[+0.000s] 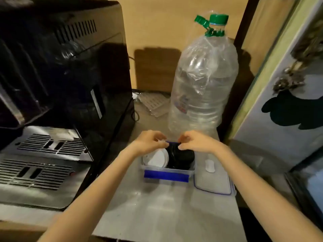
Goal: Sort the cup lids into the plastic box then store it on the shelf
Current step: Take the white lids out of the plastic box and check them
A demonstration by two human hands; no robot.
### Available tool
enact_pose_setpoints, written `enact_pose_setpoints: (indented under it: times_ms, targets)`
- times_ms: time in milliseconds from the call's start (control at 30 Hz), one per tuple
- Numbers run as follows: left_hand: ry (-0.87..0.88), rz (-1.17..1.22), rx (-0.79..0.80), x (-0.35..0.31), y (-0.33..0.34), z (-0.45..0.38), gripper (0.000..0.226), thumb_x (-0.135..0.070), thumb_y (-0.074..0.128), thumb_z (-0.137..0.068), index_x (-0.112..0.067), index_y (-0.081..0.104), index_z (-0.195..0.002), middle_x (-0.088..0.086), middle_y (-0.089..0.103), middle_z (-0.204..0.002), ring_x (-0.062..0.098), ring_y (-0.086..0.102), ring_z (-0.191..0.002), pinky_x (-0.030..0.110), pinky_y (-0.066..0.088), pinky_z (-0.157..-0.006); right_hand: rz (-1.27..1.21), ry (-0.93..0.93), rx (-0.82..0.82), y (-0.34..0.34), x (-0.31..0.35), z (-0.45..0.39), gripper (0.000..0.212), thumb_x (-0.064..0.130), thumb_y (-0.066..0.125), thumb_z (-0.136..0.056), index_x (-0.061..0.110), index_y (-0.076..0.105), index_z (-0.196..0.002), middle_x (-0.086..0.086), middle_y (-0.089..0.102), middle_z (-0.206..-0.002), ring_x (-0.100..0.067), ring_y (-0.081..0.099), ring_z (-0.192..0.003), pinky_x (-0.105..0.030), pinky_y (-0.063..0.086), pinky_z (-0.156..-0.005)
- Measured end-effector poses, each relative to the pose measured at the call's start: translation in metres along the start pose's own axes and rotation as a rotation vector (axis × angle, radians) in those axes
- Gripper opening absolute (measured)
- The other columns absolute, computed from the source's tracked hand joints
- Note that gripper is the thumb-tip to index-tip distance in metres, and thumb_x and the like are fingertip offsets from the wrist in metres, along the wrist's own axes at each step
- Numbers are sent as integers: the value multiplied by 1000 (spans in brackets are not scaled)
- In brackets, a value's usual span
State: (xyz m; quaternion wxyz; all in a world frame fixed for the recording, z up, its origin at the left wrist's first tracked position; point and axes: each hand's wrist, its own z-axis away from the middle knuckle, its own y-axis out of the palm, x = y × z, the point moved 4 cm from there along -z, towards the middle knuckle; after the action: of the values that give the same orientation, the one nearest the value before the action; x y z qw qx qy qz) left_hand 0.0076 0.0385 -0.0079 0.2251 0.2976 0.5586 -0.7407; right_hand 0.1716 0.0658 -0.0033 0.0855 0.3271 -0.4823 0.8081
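A clear plastic box [167, 171] with blue clips stands on the grey counter. White cup lids [156, 158] lean in its left part and black cup lids [182, 158] fill its middle. My left hand [150, 141] hovers over the box's far left edge, fingers pinched on a small pale lid edge [161, 141]. Above the far right edge, my right hand [195, 142] has its fingertips closed on the top of the black lids. The two hands nearly touch. The box's cover [212, 180], edged in blue, lies flat just right of the box.
A large clear water bottle [204, 81] with a green cap stands right behind the box. A black coffee machine [64, 75] with metal drip grilles [42, 161] fills the left. A white panel [279, 102] rises at the right. Bare grey counter [157, 206] lies in front.
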Motion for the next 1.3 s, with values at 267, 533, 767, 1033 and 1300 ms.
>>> enact_pose_setpoints:
  times_ms: [267, 533, 767, 1033, 1300]
  targets:
    - [-175, 32, -234, 51, 25, 3, 53, -34, 59, -85, -13, 41, -131, 6, 32, -144, 22, 37, -129, 35, 33, -104, -99, -67, -194, 31, -1, -29, 33, 23, 64, -85, 8, 58, -114, -7, 61, -113, -21, 56, -105, -25, 40, -82]
    - [-159, 121, -340, 57, 34, 5, 49, -30, 57, -88, -15, 43, -132, 11, 46, -137, 27, 42, -124, 36, 34, -103, 75, -72, -116, 51, 0, -62, 64, 46, 57, -84, 22, 36, -139, -5, 48, -141, -24, 45, -127, -38, 36, -103]
    - [-147, 205, -444, 58, 30, 8, 33, -30, 66, -80, -23, 58, -111, 3, 57, -123, 19, 51, -113, 43, 47, -97, -87, -161, -184, 50, 5, -54, 52, 39, 63, -82, 21, 51, -129, 0, 58, -131, -17, 51, -121, -32, 40, -100]
    - [207, -85, -617, 33, 32, 54, 29, -20, 76, -69, -16, 70, -97, 3, 70, -108, 20, 52, -115, 29, 36, -97, -44, -309, -406, 54, 10, 10, 45, 35, 67, -81, 20, 55, -121, 4, 55, -130, -11, 48, -120, -22, 36, -97]
    - [256, -95, -511, 66, 97, 113, 25, -33, 71, -71, -24, 70, -94, 0, 69, -104, 6, 51, -104, 25, 52, -84, 54, -311, -321, 121, -18, 59, 50, 52, 58, -73, 22, 57, -113, 6, 59, -118, -11, 56, -105, -23, 46, -84]
